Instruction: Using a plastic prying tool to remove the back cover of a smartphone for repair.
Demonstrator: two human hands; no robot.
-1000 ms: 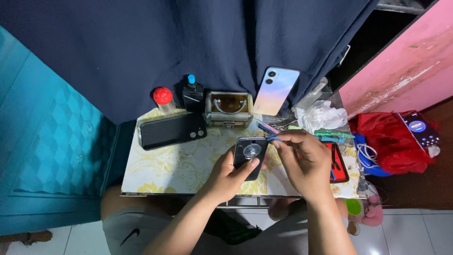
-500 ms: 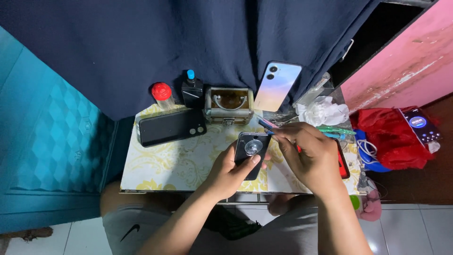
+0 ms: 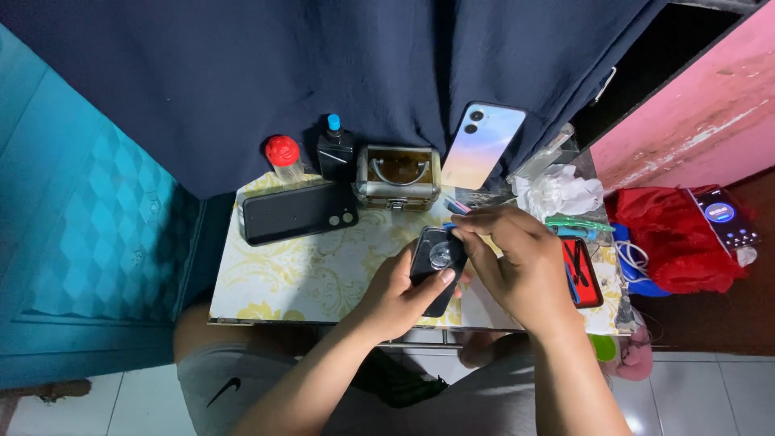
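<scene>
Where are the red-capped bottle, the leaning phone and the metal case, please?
red-capped bottle (image 3: 282,152), head view, on its red cap.
leaning phone (image 3: 483,145), head view, middle of its back.
metal case (image 3: 398,196), head view, on its front wall.

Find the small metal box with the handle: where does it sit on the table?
In the head view, the metal box sits at the table's far edge, centre, between the black bottle and the leaning pale phone.
</scene>
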